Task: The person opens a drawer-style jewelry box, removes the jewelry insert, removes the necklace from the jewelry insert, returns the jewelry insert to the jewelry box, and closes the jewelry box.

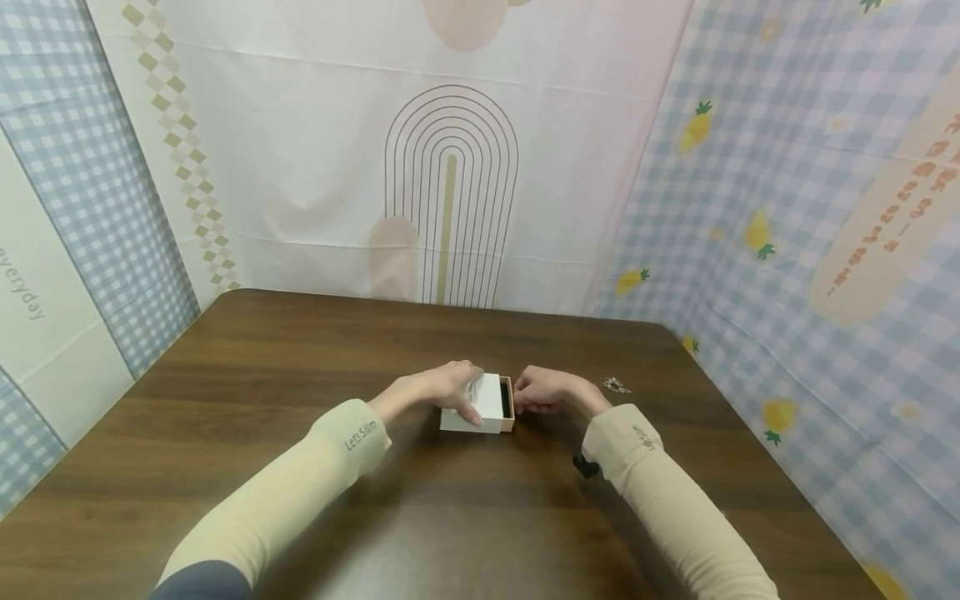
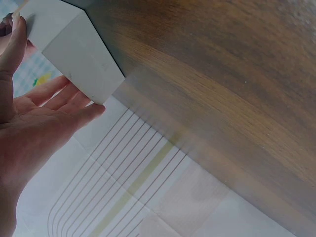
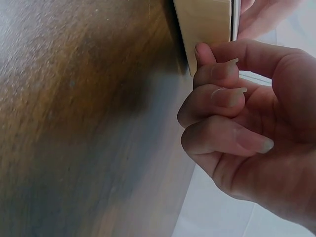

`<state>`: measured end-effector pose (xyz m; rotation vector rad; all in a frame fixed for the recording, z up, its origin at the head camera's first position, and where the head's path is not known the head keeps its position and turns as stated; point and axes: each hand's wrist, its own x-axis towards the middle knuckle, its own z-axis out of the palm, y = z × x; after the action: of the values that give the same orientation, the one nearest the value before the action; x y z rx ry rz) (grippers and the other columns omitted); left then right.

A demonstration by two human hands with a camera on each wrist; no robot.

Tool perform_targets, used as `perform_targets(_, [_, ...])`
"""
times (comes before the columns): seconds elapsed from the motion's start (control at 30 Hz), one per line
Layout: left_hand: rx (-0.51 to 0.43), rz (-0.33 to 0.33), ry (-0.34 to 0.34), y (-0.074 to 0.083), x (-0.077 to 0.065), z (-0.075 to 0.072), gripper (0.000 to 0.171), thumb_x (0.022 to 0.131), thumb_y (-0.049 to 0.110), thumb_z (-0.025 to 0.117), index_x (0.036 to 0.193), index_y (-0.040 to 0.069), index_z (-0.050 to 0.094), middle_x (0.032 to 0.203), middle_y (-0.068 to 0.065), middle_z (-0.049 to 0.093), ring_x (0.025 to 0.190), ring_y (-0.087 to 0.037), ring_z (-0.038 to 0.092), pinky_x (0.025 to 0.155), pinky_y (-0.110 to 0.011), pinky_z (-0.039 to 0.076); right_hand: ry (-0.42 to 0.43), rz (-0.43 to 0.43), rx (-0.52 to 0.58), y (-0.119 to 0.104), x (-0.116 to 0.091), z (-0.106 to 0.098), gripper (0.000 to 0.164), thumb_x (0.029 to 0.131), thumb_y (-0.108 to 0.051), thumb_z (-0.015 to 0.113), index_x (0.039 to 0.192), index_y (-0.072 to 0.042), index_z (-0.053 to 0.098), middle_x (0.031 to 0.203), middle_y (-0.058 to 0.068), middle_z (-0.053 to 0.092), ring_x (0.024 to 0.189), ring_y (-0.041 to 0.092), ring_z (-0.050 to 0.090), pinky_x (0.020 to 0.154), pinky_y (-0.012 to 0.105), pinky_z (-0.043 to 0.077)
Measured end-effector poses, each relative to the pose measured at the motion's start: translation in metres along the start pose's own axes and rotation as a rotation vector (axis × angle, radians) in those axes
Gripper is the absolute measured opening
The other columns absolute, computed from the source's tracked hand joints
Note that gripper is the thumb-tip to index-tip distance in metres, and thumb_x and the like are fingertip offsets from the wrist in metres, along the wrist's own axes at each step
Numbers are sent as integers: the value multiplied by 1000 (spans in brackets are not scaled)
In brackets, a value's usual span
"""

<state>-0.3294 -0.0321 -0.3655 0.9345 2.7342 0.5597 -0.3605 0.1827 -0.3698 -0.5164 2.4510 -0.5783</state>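
Note:
A small drawer-style box lies on the brown wooden table, its white sleeve (image 1: 491, 398) partly off a tan inner tray (image 1: 507, 427) with a dark inside. My left hand (image 1: 453, 389) grips the sleeve from the left, thumb on the near side. In the left wrist view, the fingers of the left hand (image 2: 49, 116) lie along the white box (image 2: 84, 54). At the tray's right end, my right hand (image 1: 547, 389) holds the edge with curled fingers. The right wrist view shows a fingertip of the right hand (image 3: 256, 108) against the tan end wall (image 3: 205, 24); the tray's contents cannot be seen.
A small silvery metal item (image 1: 617, 385) lies on the table (image 1: 337, 350) to the right of my right hand. Patterned cloth (image 1: 322, 167) hangs behind the table, with checked cloth (image 1: 795, 250) along the right side. A black object (image 1: 585, 465) sits at my right cuff.

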Motion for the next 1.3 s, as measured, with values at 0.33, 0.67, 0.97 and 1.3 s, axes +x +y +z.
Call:
perform_targets(0.33, [9, 2, -3, 0, 0, 1, 57, 69, 31, 86, 109, 2, 58, 95, -8, 57, 83, -15, 50, 71, -26, 43, -13, -31, 35, -5, 2, 4, 16, 86, -6, 54, 76, 4, 62, 51, -1, 46, 42, 10, 39, 38, 23, 33])
perform_targets(0.67, [14, 8, -12, 0, 0, 1, 57, 71, 32, 85, 109, 2, 57, 95, -8, 57, 84, -15, 49, 71, -25, 42, -27, -42, 58, -11, 4, 9, 16, 87, -7, 53, 76, 3, 61, 52, -2, 46, 43, 10, 38, 39, 23, 31])
perform_targets(0.97, [9, 19, -15, 0, 0, 0, 55, 72, 30, 84, 110, 2, 57, 95, -7, 58, 84, -15, 51, 71, -25, 43, 18, -26, 27, -7, 2, 6, 26, 92, -15, 59, 72, 1, 62, 51, -2, 47, 44, 9, 39, 41, 22, 33])
perform_targets(1.3, [17, -42, -21, -6, -3, -14, 82, 85, 46, 68, 143, -4, 38, 148, -19, 42, 147, -41, 18, 119, -57, 14, 435, -208, -56, -32, -10, -18, 27, 95, -18, 54, 75, -4, 66, 62, 11, 63, 48, 9, 49, 49, 22, 43])
